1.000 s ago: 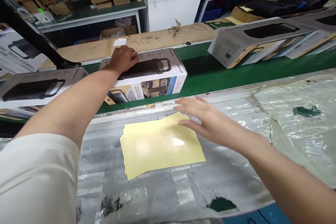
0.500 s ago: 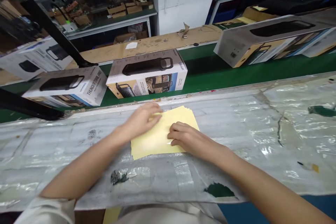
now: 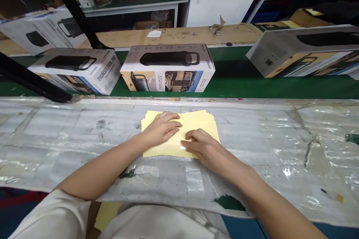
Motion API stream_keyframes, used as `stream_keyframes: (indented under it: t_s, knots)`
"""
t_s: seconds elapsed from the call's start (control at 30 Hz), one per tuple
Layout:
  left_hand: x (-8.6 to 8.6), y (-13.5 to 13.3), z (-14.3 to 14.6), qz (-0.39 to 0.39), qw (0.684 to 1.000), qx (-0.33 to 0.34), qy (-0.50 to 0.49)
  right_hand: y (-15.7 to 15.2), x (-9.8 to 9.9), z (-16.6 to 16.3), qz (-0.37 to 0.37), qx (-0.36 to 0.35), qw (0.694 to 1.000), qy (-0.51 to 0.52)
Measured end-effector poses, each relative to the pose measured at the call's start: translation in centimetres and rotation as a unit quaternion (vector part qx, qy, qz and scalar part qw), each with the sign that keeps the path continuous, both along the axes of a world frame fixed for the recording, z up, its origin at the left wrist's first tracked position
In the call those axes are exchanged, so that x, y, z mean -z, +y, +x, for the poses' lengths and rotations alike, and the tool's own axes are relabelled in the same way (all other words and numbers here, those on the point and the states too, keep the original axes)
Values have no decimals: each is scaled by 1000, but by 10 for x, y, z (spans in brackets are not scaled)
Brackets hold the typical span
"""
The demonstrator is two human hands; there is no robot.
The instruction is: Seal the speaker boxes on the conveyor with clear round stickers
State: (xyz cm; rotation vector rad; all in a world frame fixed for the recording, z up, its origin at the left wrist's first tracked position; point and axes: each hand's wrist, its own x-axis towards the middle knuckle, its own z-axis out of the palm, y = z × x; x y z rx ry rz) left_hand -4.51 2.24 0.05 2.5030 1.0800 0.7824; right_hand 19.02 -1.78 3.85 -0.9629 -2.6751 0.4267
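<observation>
A stack of pale yellow paper sheets (image 3: 202, 121) lies in front of me on the plastic-covered bench, its edges slightly fanned at the upper corners. My left hand (image 3: 160, 129) rests flat on the left half of the stack, fingers stretched and a little apart. On the right half is my right hand (image 3: 206, 147), its fingers bent, with thumb and index finger close together. A small white patch (image 3: 183, 148) shows at those fingertips. Whether it is held or lies on the paper, I cannot tell.
Beyond the bench, a green strip carries printed speaker boxes (image 3: 168, 58), (image 3: 81, 69) and another box (image 3: 303, 50) at right. A black post (image 3: 75, 11) and a black bar (image 3: 30, 76) stand at left. Torn spots (image 3: 230, 202) mark the bench cover (image 3: 258, 149).
My left hand has come down from the stack's upper left edge to lie flat on the sheets. The stack sits straighter. My right hand stays on its right part; the view has shifted.
</observation>
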Motion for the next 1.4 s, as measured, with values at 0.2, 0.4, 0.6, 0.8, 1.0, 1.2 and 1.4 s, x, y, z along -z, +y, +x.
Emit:
stream_keyframes:
  t_s: [0.2, 0.4, 0.6, 0.8, 1.0, 1.2, 1.4]
  knots:
    - [8, -5, 4, 70, 994, 13, 86, -1, -20, 3, -147, 25, 988, 46]
    - [-9, -3, -1, 78, 989, 47, 115, 16, -40, 32, -288, 110, 909, 281]
    - [-124, 78, 37, 64, 997, -35, -10, 36, -44, 55, -242, 236, 823, 456]
    - [-174, 193, 111, -89, 952, -281, 80, 46, -35, 55, -207, 272, 814, 470]
    - [-156, 212, 91, -91, 952, -261, 131, 71, -57, 45, -214, 243, 848, 421]
    - [-151, 198, 66, -24, 956, -271, 110, 173, -107, 12, -121, 218, 842, 478]
    - [-146, 194, 68, -33, 954, -288, 77, 257, -114, -22, -120, 246, 840, 469]
